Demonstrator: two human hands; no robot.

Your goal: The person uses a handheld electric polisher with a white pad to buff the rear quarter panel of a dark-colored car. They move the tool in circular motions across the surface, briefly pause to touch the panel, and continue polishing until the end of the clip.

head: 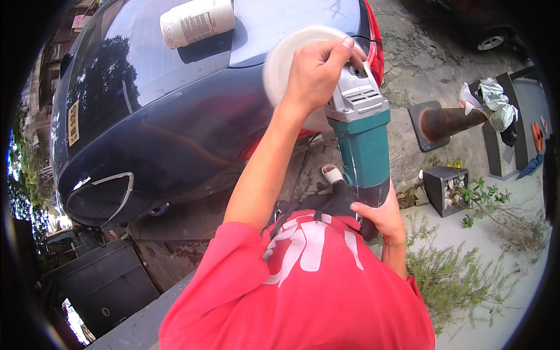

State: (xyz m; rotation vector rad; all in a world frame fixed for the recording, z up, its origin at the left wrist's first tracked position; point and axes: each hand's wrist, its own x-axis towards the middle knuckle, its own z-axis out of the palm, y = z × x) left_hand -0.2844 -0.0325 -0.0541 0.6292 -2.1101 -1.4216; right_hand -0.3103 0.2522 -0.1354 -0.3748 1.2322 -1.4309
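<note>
My left hand (pixel 316 72) is closed over the metal head of a green power polisher (pixel 363 148), beside its round white pad (pixel 280 65). Around the dark rear handle of the tool wraps my right hand (pixel 385 218), its thumb on the near side. The pad looks blurred and lies over the rear corner of a dark blue car (pixel 188 127); whether it touches the paint I cannot tell. A white plastic bottle (pixel 199 22) with a printed label lies on its side on the car's rear, by the glass.
A traffic cone (pixel 450 122) with plastic bags (pixel 496 98) at its tip is at the right. Below it are a grey planter box (pixel 444 192) and a leafy shrub (pixel 459 275). Another car's wheel (pixel 491 43) shows top right. A dark metal gate (pixel 105 284) is lower left.
</note>
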